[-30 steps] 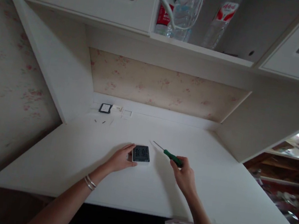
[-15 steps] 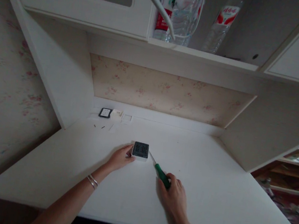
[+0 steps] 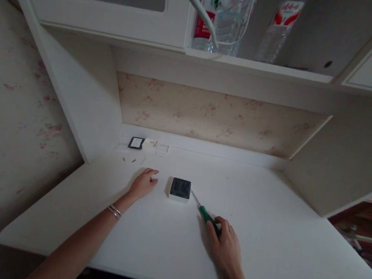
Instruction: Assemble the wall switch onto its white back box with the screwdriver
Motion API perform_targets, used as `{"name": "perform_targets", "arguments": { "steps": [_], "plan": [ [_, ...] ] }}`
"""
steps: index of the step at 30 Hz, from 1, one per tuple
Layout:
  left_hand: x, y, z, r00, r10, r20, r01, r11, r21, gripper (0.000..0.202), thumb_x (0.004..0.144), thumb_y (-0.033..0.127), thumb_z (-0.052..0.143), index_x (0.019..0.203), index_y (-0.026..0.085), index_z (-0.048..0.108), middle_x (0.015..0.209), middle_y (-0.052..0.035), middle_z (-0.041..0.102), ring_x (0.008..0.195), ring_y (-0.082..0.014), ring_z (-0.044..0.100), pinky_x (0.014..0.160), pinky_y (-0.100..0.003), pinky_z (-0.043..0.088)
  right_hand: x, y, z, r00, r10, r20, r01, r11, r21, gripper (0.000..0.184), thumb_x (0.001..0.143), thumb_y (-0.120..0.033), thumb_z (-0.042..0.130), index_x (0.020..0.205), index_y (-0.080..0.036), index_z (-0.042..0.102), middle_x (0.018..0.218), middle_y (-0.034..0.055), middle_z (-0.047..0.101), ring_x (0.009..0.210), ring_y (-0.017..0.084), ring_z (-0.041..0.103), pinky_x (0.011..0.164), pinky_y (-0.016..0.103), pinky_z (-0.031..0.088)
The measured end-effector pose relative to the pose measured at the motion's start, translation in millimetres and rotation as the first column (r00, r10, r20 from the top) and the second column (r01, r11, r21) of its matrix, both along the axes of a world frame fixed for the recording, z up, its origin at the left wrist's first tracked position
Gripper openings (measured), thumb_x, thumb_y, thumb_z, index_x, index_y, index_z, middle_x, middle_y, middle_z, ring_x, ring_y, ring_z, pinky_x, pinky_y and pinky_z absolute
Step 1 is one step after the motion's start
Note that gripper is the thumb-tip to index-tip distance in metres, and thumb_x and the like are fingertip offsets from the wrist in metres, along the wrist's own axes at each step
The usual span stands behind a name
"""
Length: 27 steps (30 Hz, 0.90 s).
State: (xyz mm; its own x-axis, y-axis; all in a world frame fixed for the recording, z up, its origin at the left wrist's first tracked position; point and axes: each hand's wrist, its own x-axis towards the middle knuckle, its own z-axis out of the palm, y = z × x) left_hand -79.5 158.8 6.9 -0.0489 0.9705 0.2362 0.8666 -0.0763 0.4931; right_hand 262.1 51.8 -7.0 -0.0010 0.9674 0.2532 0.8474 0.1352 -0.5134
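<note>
A white box with a black top, like a socket back box, sits on the white desk. Just left of it, apart from it, is my left hand, its fingers loosely spread around nothing. My right hand grips the green handle of a screwdriver, whose thin metal shaft points up and left to the box's right side. Toward the back left lie two small dark screws and a socket plate with a black frame and white centre.
Beside the socket plate are a white box and a thin white frame against the back ledge. Clear bottles stand in the overhead cabinet, where a white cable hangs down. Side panels bound the desk left and right.
My left hand has let go of the black-topped box and moved away to the left. My right hand still holds the screwdriver beside the box. The view has shifted slightly.
</note>
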Motion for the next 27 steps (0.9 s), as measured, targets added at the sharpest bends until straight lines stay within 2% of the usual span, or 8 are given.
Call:
{"name": "perform_targets", "arguments": {
  "steps": [4, 7, 10, 15, 19, 23, 26, 27],
  "plan": [
    [-22.6, 21.3, 9.2, 0.973, 0.211, -0.092, -0.214, 0.977, -0.023, 0.039, 0.086, 0.024, 0.047, 0.123, 0.016, 0.053, 0.127, -0.0134, 0.051, 0.102, -0.0252, 0.061, 0.087, -0.037, 0.048, 0.8, 1.7, -1.1, 0.999, -0.025, -0.027, 0.024, 1.000, -0.007, 0.037, 0.090, -0.052, 0.039, 0.105, -0.021, 0.055, 0.099, 0.0086, 0.066, 0.094, 0.026, 0.061, 0.079, 0.037, 0.046],
    [-28.2, 35.7, 12.0, 0.933, 0.326, -0.150, -0.338, 0.939, -0.060, 0.041, 0.087, 0.028, 0.045, 0.125, 0.013, 0.048, 0.128, -0.0198, 0.048, 0.100, -0.0301, 0.062, 0.080, -0.041, 0.049, 1.2, 2.3, -2.1, 0.998, -0.038, -0.047, 0.038, 0.999, -0.011, 0.037, 0.090, -0.052, 0.038, 0.104, -0.022, 0.055, 0.099, 0.0085, 0.066, 0.093, 0.025, 0.061, 0.076, 0.036, 0.046],
    [-27.1, 46.1, 13.0, 0.914, 0.361, -0.186, -0.382, 0.919, -0.096, 0.036, 0.087, 0.029, 0.044, 0.118, 0.012, 0.053, 0.120, -0.0210, 0.054, 0.095, -0.0316, 0.064, 0.076, -0.042, 0.049, 1.5, 2.3, -1.2, 0.998, -0.038, -0.057, 0.037, 0.999, -0.024, 0.038, 0.091, -0.052, 0.037, 0.104, -0.022, 0.054, 0.099, 0.0088, 0.066, 0.094, 0.026, 0.061, 0.075, 0.036, 0.047],
    [-22.2, 51.0, 12.9, 0.915, 0.363, -0.179, -0.383, 0.918, -0.099, 0.032, 0.087, 0.026, 0.045, 0.114, 0.016, 0.058, 0.116, -0.0176, 0.061, 0.097, -0.0314, 0.063, 0.080, -0.042, 0.048, 1.9, 1.6, 1.8, 0.997, -0.028, -0.077, 0.025, 0.999, -0.042, 0.038, 0.092, -0.053, 0.035, 0.104, -0.022, 0.054, 0.100, 0.0088, 0.066, 0.091, 0.025, 0.062, 0.074, 0.035, 0.047],
    [-14.1, 44.5, 12.3, 0.933, 0.341, -0.115, -0.350, 0.934, -0.067, 0.033, 0.088, 0.031, 0.047, 0.116, 0.018, 0.060, 0.116, -0.0148, 0.064, 0.100, -0.0291, 0.063, 0.084, -0.039, 0.047, 2.5, 2.1, 1.6, 0.995, -0.042, -0.095, 0.038, 0.998, -0.048, 0.038, 0.092, -0.053, 0.034, 0.104, -0.023, 0.054, 0.101, 0.0082, 0.066, 0.091, 0.025, 0.062, 0.074, 0.035, 0.047],
    [8.2, 22.2, 10.0, 0.965, 0.260, -0.023, -0.261, 0.965, -0.011, 0.034, 0.090, 0.033, 0.047, 0.118, 0.019, 0.060, 0.120, -0.0085, 0.065, 0.102, -0.0214, 0.063, 0.089, -0.031, 0.046, 3.1, 3.1, 0.6, 0.993, -0.036, -0.112, 0.029, 0.998, -0.056, 0.039, 0.091, -0.054, 0.034, 0.104, -0.022, 0.054, 0.100, 0.0086, 0.066, 0.087, 0.024, 0.063, 0.071, 0.035, 0.047],
    [35.6, -5.8, 7.7, 0.983, 0.177, 0.041, -0.178, 0.983, 0.039, 0.037, 0.092, 0.038, 0.045, 0.121, 0.020, 0.058, 0.118, -0.0061, 0.065, 0.082, -0.0164, 0.066, 0.084, -0.027, 0.048, 2.4, 2.8, 2.1, 0.993, -0.047, -0.110, 0.040, 0.997, -0.066, 0.039, 0.091, -0.053, 0.033, 0.105, -0.023, 0.054, 0.095, 0.0083, 0.066, 0.083, 0.024, 0.063, 0.069, 0.035, 0.046],
    [45.6, -15.6, 7.2, 0.987, 0.126, 0.100, -0.136, 0.986, 0.099, 0.037, 0.091, 0.038, 0.045, 0.120, 0.019, 0.058, 0.117, -0.0066, 0.066, 0.077, -0.0161, 0.065, 0.082, -0.028, 0.049, 2.1, 2.5, 2.9, 0.993, -0.050, -0.109, 0.043, 0.997, -0.069, 0.039, 0.091, -0.053, 0.033, 0.104, -0.023, 0.054, 0.095, 0.0081, 0.066, 0.082, 0.024, 0.063, 0.069, 0.035, 0.046]
  ]
}}
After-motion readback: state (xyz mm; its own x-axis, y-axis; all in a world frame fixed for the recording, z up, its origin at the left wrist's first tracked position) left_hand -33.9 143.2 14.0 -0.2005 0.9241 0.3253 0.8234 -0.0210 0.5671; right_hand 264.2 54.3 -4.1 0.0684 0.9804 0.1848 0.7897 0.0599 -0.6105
